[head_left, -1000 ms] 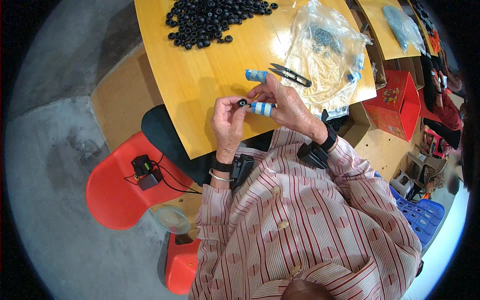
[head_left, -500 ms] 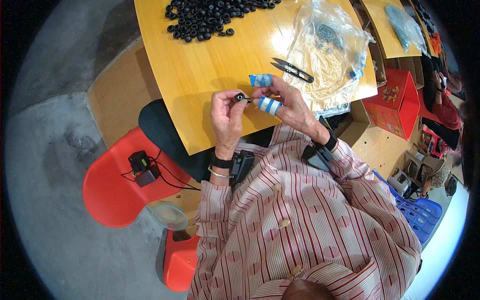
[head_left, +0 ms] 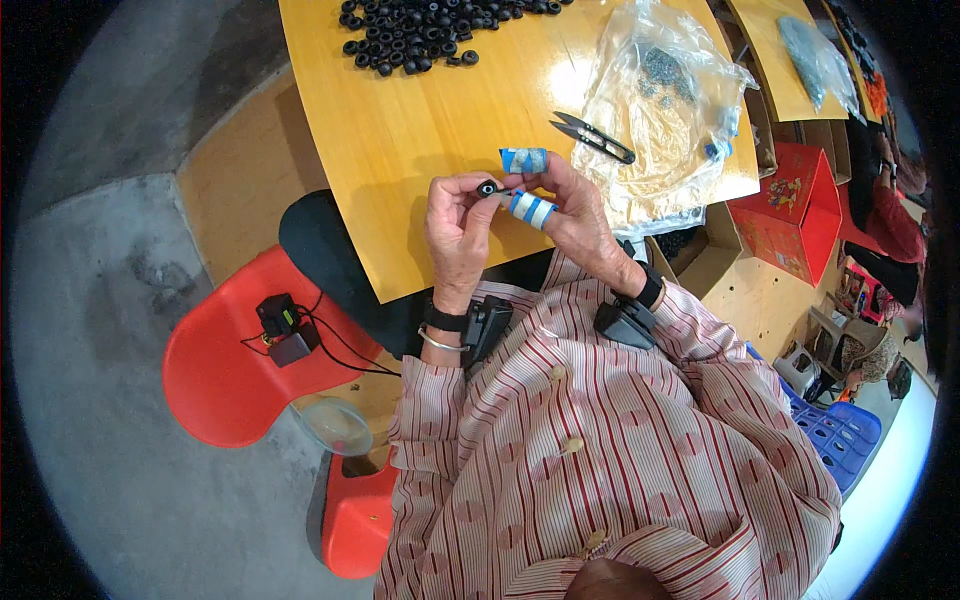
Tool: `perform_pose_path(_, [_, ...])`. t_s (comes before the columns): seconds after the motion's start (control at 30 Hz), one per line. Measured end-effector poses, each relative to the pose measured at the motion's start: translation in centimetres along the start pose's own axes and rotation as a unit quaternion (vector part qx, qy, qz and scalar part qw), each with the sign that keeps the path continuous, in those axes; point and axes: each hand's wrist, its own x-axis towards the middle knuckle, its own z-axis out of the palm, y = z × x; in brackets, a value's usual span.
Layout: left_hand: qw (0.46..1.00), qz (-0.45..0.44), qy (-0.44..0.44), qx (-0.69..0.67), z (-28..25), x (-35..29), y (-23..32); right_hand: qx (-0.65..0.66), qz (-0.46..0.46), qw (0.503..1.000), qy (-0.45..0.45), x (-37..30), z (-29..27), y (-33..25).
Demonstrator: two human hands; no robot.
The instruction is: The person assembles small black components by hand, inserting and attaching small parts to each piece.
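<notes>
Between the thumb and fingertips of my left hand (head_left: 458,228) is a small round black part (head_left: 488,188) with a light ring around its hole, facing up. My right hand (head_left: 580,215) comes in from the other side, its thumb and a finger wrapped in blue and white tape. Those fingertips are closed at the part's edge; whatever they pinch is too small to make out. Beyond the hands, a heap of similar black round parts (head_left: 420,35) lies on the yellow table (head_left: 400,130). Black thread snips (head_left: 595,138) rest to the right of my hands.
A clear plastic bag (head_left: 650,150) with small dark pieces lies on the table's right side. Beside the table stand an open cardboard box (head_left: 715,255) and a red box (head_left: 795,210). An orange-red chair (head_left: 220,370) at left holds black devices with cables. Another person (head_left: 890,220) sits far right.
Both hands stay together around the black part, with a slight shift of the right fingertips against it. The whole view has moved a little, so the table appears slightly higher.
</notes>
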Motion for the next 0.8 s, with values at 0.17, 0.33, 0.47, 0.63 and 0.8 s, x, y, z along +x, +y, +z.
perform_pose_path(0.17, [1.0,0.006,0.002,0.031,-0.3,-0.1,-0.4,-0.019,0.017,1.0,0.013,-0.2,0.3,-0.5])
perform_pose_path(0.33, [0.999,0.004,0.006,0.042,-0.4,-0.2,-0.3,-0.018,-0.046,0.999,0.012,-0.1,-0.1,-0.3])
perform_pose_path(0.47, [0.999,0.001,-0.005,0.049,-0.4,-0.2,-0.5,-0.011,-0.05,0.999,0.0,0.0,-0.8,-0.5])
perform_pose_path(0.63, [0.992,0.005,-0.019,0.127,-0.2,-0.4,-0.4,-0.048,-0.064,0.997,0.014,0.0,-1.7,-1.5])
perform_pose_path(0.8, [0.982,0.027,-0.02,0.187,-0.1,-0.4,-0.7,-0.075,-0.105,0.992,-0.004,0.2,-2.0,-2.0])
